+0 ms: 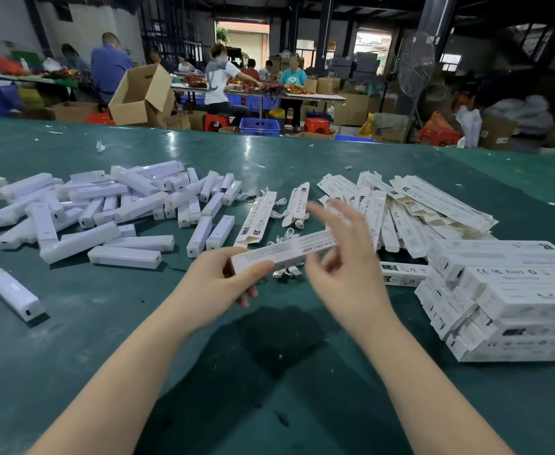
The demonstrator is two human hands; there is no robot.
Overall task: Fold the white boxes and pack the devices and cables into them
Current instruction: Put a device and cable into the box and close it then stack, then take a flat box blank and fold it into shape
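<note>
Nearest me, my left hand point(227, 284) grips one white box point(286, 249) at centre; my right hand point(345, 254), blurred, hovers open. Packed boxes point(512, 300) stack at 3 o'clock. Many devices point(82, 208) at 10 o'clock and flat cartons point(410, 211) at 1 o'clock remain.

Beyond the green table point(302, 372), people are sitting at a long workbench point(312, 96). An open cardboard carton point(138, 96) is tilting near red stools point(216, 122), a blue crate point(259, 127) and a standing fan point(415, 68).
</note>
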